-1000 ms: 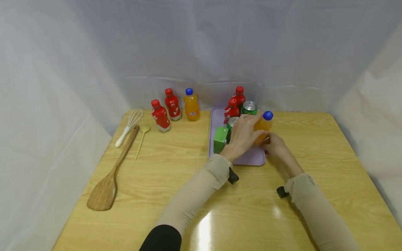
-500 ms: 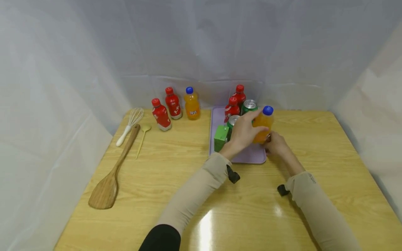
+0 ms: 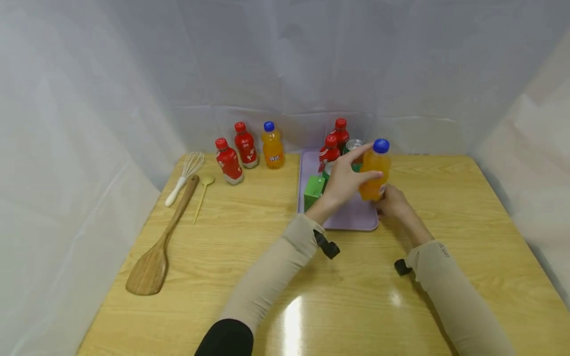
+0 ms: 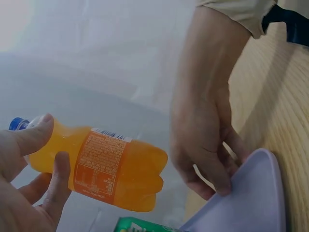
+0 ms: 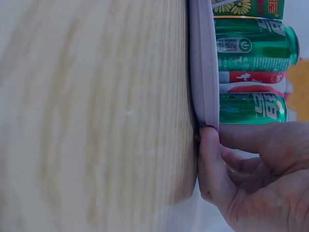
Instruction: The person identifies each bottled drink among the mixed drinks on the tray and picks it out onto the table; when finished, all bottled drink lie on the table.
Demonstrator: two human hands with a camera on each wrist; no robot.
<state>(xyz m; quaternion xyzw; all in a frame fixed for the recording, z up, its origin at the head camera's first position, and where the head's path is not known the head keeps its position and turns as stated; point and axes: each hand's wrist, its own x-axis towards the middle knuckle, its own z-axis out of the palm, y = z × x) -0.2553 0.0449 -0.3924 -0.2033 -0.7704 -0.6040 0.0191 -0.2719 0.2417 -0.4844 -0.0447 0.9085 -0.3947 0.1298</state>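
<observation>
The left hand (image 3: 343, 181) grips an orange bottle (image 3: 375, 174) above the purple tray (image 3: 354, 216), and the right hand (image 3: 394, 202) pinches this tray at its right edge.

A yellow wood-grained table (image 3: 356, 296) is bordered on three sides by creased greyish-white sheeting (image 3: 285, 59); light glares off its top.
</observation>
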